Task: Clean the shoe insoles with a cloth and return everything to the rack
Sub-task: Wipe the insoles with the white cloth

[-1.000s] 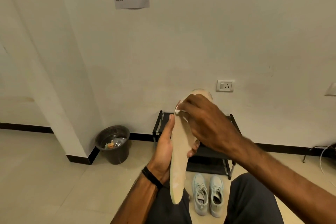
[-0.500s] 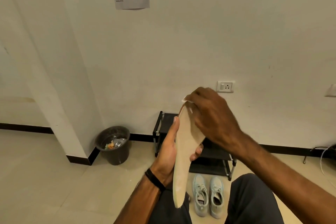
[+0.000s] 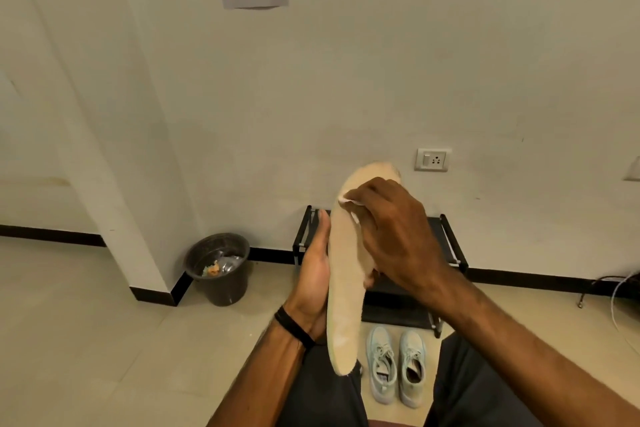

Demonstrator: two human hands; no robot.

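head view shows the left hand [image 3: 313, 274] holding a long beige foam shoe insole [image 3: 346, 274] upright in front of the person, thumb along its left edge and fingers wrapped behind it, so this grip is closed around the insole. the right hand [image 3: 398, 236] presses a small white cloth [image 3: 348, 202] against the upper part of the insole, with curled fingers pinching the cloth; only a small piece of cloth is visible under the fingers. behind the hands a low black metal shoe rack [image 3: 450, 246] stands against the white wall. on the tiled floor just before the rack, a pair of pale mint lace-up sneakers [image 3: 398, 364] stands side by side, between the person's knees. a dark round waste bin [image 3: 218, 270] with some rubbish inside stands left of the rack, near the wall corner.
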